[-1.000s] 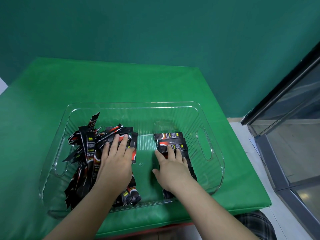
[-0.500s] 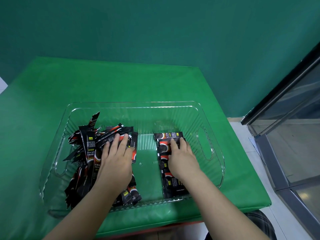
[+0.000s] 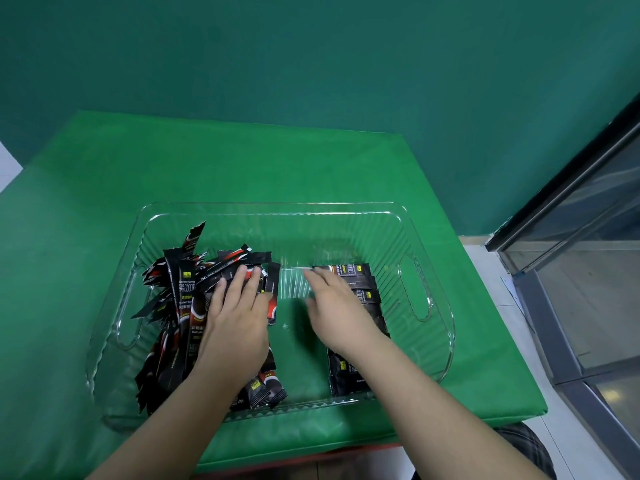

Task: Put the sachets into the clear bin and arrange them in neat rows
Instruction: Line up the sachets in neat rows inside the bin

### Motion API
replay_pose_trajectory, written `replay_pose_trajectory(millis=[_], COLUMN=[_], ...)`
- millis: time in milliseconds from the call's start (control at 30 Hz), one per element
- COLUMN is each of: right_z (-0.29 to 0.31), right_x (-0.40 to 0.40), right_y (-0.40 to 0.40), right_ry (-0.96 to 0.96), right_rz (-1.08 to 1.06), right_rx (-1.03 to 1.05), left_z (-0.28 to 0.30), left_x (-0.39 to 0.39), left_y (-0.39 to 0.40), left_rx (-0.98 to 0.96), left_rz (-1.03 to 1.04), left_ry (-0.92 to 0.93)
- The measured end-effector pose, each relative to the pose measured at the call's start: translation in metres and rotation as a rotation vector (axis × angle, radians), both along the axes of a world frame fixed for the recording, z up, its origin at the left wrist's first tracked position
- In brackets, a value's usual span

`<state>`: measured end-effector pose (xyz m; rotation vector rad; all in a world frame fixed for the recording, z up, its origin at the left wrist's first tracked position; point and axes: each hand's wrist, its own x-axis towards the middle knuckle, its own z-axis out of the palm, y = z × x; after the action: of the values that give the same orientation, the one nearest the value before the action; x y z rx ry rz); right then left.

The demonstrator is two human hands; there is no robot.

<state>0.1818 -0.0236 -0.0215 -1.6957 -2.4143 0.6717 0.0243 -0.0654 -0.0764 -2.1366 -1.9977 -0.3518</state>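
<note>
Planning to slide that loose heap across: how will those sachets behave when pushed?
The loose sachets look thin and glossy, so they will probably slide and fan apart. One tip sticks up bent, so likely floppy. The left hand rests flat on them.

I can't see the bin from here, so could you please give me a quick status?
Left hand flat on loose sachet pile. Right hand open over neat row. All inside clear bin.
</note>
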Motion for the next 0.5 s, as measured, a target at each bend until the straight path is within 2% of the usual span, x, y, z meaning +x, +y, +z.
replay_pose_trajectory(millis=[133,267,367,500], right_z=[0.005,0.004,0.004,0.002], right_x=[-0.027,-0.048,-0.056,-0.047], right_y=[0.016,0.032,0.037,0.034], right_ry=[0.163,0.329,0.340,0.373], right_rz=[0.050,0.025,0.021,-0.017], right_rx=[0.043,-0.125,-0.218,-0.173], left_z=[0.003,0.001,-0.001,-0.001], left_x=[0.000,-0.001,0.000,0.001], left_y=[-0.002,-0.001,-0.001,0.000], left_rx=[0.029,0.062,0.072,0.066], left_rz=[0.000,-0.006,-0.010,-0.001], left_ry=[0.020,0.025,0.019,0.012])
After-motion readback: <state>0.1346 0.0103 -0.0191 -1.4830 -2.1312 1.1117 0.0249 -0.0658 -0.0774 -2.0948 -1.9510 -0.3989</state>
